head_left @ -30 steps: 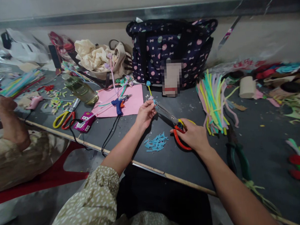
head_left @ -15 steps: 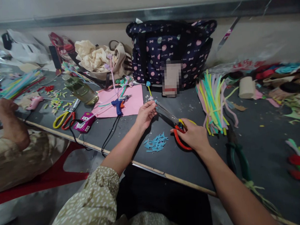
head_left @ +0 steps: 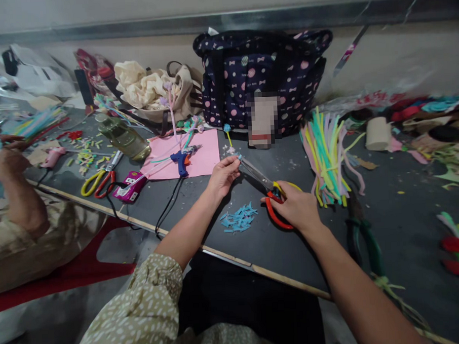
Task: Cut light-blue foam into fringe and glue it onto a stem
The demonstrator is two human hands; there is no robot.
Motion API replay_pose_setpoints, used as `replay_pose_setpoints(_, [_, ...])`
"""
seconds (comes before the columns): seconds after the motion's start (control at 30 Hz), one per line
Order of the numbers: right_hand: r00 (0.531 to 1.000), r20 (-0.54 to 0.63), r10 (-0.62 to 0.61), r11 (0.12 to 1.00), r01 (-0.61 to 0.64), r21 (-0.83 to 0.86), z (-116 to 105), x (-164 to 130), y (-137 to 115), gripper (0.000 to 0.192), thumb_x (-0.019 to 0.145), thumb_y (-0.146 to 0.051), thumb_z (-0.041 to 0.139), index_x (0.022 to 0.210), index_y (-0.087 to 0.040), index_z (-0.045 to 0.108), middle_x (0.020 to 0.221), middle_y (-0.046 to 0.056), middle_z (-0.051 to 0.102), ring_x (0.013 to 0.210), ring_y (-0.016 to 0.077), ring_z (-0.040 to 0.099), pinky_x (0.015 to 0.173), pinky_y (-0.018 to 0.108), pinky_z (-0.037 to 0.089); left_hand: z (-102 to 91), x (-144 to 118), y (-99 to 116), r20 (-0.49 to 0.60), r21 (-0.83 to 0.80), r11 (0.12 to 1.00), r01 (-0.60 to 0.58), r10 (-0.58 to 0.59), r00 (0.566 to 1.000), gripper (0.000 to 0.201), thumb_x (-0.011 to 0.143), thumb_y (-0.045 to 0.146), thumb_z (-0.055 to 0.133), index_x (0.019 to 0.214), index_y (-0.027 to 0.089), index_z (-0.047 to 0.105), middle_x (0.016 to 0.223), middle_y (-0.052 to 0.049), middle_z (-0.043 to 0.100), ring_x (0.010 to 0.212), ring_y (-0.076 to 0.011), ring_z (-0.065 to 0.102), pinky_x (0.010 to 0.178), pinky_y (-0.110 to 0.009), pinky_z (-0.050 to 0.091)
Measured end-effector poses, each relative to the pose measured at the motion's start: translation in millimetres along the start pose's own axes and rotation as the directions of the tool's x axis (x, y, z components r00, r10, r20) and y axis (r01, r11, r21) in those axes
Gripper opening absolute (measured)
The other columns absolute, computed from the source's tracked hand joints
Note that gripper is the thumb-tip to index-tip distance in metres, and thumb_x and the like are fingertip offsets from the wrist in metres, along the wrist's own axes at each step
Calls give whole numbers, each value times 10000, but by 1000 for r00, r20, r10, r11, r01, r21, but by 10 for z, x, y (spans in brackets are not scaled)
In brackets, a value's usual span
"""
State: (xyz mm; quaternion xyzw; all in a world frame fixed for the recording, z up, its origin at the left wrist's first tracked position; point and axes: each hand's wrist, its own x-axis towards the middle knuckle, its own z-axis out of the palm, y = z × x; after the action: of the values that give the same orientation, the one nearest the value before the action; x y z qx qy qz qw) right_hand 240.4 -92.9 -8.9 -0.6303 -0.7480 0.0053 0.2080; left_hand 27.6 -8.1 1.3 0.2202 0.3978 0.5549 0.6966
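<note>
My left hand [head_left: 225, 174] pinches a small light-blue piece [head_left: 240, 157] between thumb and fingertips. It looks like a short bit of pipe cleaner, mostly covered by the fingers. In my right hand [head_left: 297, 204] are scissors [head_left: 262, 177] with red and yellow handles, gripped by the loops. Their blades point up and left, with the tips at the blue piece. Below and between my hands, a small pile of cut blue pieces [head_left: 239, 218] lies on the dark table. A blue-topped yellow stem [head_left: 228, 135] lies just beyond my left hand.
Pipe cleaners [head_left: 328, 157] lie bundled at right, near green-handled pliers [head_left: 363, 234]. Leftward are a blue glue gun [head_left: 181, 164] on pink paper [head_left: 205, 142], a purple box [head_left: 129, 189], other scissors [head_left: 104, 177] and a bottle [head_left: 123, 138]. A patterned bag [head_left: 263, 74] stands behind. A co-worker's hand [head_left: 4, 161] is far left.
My hands and the scissors have hardly moved; the blade tips stay by the blue piece. At far left, the co-worker's hands have risen, with a blue strip now showing in them.
</note>
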Motion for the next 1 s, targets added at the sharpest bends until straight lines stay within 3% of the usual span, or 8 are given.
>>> replay_pose_setpoints(0.33, [999,-33,-11,1000,11,-4,23,1,36,568,849,-699,462,1031,-207,681,844,80,732,693,215,631,558,279,257,-20,14,-13,4,6,1000,-25,25,1000,296,606,181,854,840,156,675,653,43,637,514,-47,560,544,-185,476])
replay_pose_setpoints(0.6, [995,-65,-77,997,77,-3,41,-2,52,563,858,-672,485,1110,-206,677,947,92,749,779,234,675,595,285,341,1,-36,-32,74,116,978,-171,163,984,275,575,226,851,744,143,652,681,35,609,542,-51,528,550,-187,455])
replay_pose_setpoints(0.8, [998,-49,-40,999,39,-24,55,7,68,587,825,-696,525,1129,-218,676,957,88,750,790,245,684,616,289,371,36,-81,-20,72,233,927,-295,286,956,212,618,232,815,726,146,654,662,37,581,541,-46,477,503,-158,398])
replay_pose_setpoints(1.0, [998,-53,-17,1000,16,-13,35,8,68,603,826,-688,528,1162,-206,667,963,95,750,809,255,689,635,301,399,59,-77,-39,29,154,972,-180,178,984,246,582,201,823,729,140,637,629,43,573,496,-48,491,528,-189,468])
